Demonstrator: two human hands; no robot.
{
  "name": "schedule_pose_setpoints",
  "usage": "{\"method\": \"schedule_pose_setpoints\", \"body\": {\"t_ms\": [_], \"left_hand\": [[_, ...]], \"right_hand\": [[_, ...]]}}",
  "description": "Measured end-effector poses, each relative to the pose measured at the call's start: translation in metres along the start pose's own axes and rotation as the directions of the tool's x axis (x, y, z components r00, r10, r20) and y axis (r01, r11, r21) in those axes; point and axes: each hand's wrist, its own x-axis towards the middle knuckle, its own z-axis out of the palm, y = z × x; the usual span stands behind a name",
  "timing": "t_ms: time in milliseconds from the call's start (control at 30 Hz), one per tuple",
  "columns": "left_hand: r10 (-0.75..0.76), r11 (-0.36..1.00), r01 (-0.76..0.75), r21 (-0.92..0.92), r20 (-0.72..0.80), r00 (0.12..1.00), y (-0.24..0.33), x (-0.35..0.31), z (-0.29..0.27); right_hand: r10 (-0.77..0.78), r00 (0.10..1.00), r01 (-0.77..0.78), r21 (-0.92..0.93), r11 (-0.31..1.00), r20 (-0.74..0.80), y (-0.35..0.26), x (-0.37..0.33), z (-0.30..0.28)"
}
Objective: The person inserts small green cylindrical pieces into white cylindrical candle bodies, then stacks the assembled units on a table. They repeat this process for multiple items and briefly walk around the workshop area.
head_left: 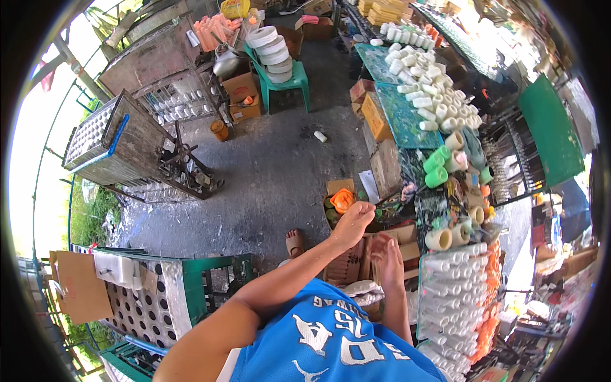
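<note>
Hanging near cardboard cartons [347,264], left hand [354,225] was curled, right hand [386,254] blurred, fingers bent, any grip I could not tell, orange bundle [342,200] lay beyond, white cylinders [449,285] near right.

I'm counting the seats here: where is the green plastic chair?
In the head view, the green plastic chair stands near the top, slightly left of centre, with white rolls stacked on it and a cardboard box to its left.

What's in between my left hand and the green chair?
In the head view, a bright orange bundle sits close to your left hand; then a small white cylinder lies on the dark floor before the green chair.
</note>
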Motion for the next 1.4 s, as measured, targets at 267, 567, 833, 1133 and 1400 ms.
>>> {"method": "schedule_pose_setpoints", "body": {"t_ms": [267,567,833,1133,1400], "left_hand": [[0.125,0.989,-0.127,-0.075,-0.034,0.992,0.045,0.106,-0.024],[-0.397,0.908,0.416,0.048,0.41,0.821,0.181,0.281,-0.181],[-0.377,0.886,0.447,0.127,-0.364,0.852,0.14,0.496,-0.341],[-0.59,0.751,0.619,0.228,-0.188,0.785,0.002,0.717,-0.398],[-0.507,0.821,0.511,0.255,-0.089,0.858,-0.22,0.848,-0.465]], "right_hand": [[-0.265,0.963,0.254,0.176,0.951,0.041,-0.039,0.213,0.124],[0.174,0.979,-0.161,0.125,0.979,-0.108,-0.043,0.446,0.076],[0.494,0.869,-0.485,0.14,0.863,-0.039,0.027,0.688,0.076],[0.66,0.737,-0.516,0.508,0.69,-0.147,0.187,0.925,0.066],[0.711,0.548,-0.643,0.323,0.695,-0.44,0.418,1.09,0.028]]}}
